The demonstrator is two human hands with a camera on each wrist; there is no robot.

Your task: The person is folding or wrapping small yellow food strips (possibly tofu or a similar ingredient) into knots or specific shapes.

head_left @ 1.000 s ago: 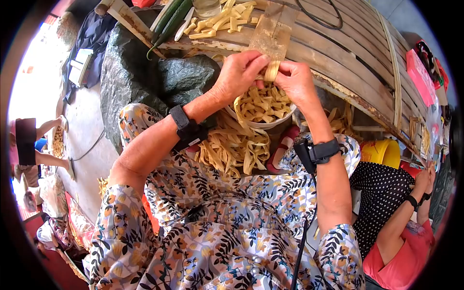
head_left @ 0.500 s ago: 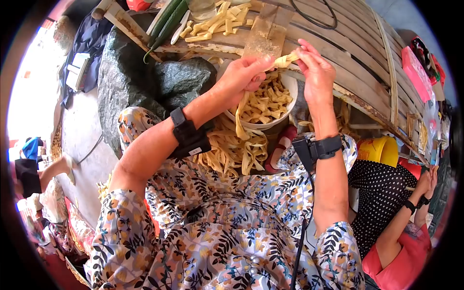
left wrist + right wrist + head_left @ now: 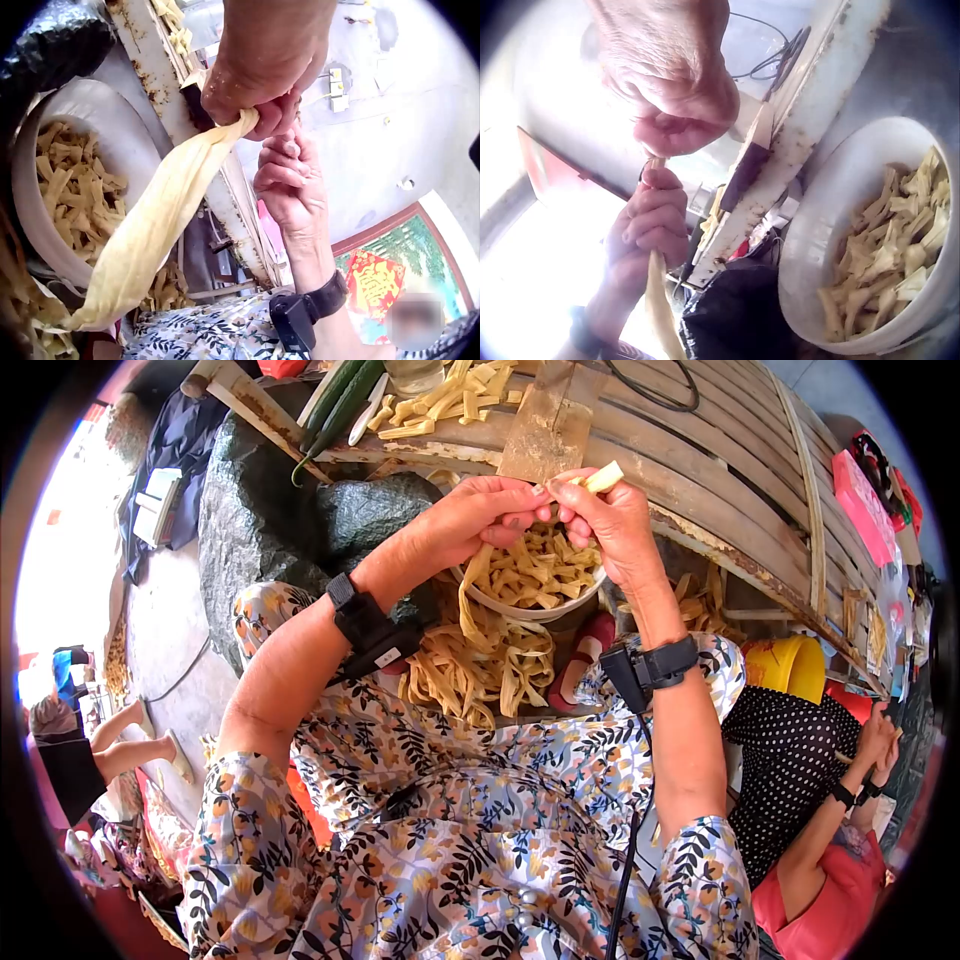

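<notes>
My left hand (image 3: 485,515) grips a long pale yellow flat strip (image 3: 161,214), whose tail hangs down past the rim of a white bucket. Fingertip to fingertip with it, my right hand (image 3: 612,525) pinches a short pale yellow piece (image 3: 604,477) that sticks up beyond its thumb. Between the two hands the curled fingers hide most of the strip. Below them the white bucket (image 3: 535,615) holds many short, knotted-looking pieces (image 3: 889,247) of the same pale yellow stuff.
A heap of loose strips (image 3: 480,665) lies below the bucket. On the slatted wooden bench (image 3: 720,490) are cut pieces (image 3: 455,400), cucumbers (image 3: 345,405), a white-handled knife (image 3: 370,410) and a board (image 3: 548,425). Dark plastic (image 3: 375,510) stands left; another person (image 3: 820,870) sits right.
My right hand first drew away to the right, pulling the strip's end taut, then came back against the left hand. A short piece now juts from the right hand.
</notes>
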